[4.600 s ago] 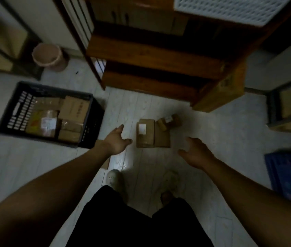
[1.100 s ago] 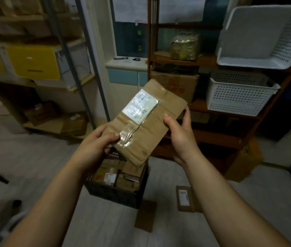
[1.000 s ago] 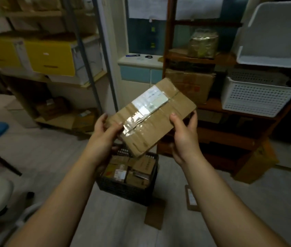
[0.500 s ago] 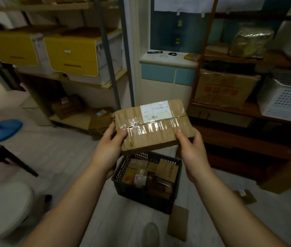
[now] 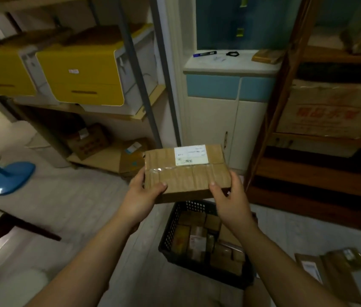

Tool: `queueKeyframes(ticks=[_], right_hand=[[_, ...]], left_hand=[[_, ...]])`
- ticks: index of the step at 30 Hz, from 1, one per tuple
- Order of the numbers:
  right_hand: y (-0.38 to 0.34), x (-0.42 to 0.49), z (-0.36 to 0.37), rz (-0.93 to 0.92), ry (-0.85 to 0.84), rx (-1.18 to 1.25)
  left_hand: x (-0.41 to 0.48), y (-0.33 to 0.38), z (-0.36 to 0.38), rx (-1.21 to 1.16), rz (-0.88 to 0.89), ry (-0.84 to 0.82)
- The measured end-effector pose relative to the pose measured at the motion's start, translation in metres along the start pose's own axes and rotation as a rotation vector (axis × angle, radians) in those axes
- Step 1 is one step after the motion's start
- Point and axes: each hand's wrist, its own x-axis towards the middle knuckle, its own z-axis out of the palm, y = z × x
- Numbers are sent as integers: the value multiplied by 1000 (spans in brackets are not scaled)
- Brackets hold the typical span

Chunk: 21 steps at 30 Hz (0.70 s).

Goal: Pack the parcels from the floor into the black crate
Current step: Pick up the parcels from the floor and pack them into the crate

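we hold a taped cardboard parcel (image 5: 186, 173) in the air, level and label side up, over the far end of the black crate (image 5: 170, 224), which stands on the floor (image 5: 75, 207). the left grip (image 5: 140, 196) is clamped on the parcel's near left corner, thumb on top and fingers underneath. the right grip (image 5: 230, 202) is clamped on the near right corner in the same way. a grip at each corner looks like the sensible hold for a flat, broad box: it rides level and can be turned to fit. the white label (image 5: 191, 155) faces us, which we judge lets it be read before packing.

the crate carries a layer of smaller parcels (image 5: 199, 238) packed edge to edge, so we judge the task well along and this box bound for the top of that layer. it looks broad against the crate's opening. lowering it will likely call for squaring its long side with the crate walls first, since a tilted drop could leave it riding on the rim.

more flat parcels (image 5: 330, 267) lie on the floor to the right of the crate, not yet packed. a wooden shelf unit (image 5: 307, 169) stands behind the crate.
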Motion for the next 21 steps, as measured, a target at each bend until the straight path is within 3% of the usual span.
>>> queueKeyframes(ticks=[7, 13, 18, 21], right_hand=[[19, 43, 47, 84, 140, -78], [50, 75, 83, 202, 267, -140], [120, 117, 93, 303, 186, -216], [194, 150, 100, 337, 140, -259]], left_hand=[[104, -24, -20, 126, 0, -203], [183, -65, -18, 315, 143, -361], [241, -143, 18, 325, 32, -547], [272, -207, 49, 393, -40, -553]])
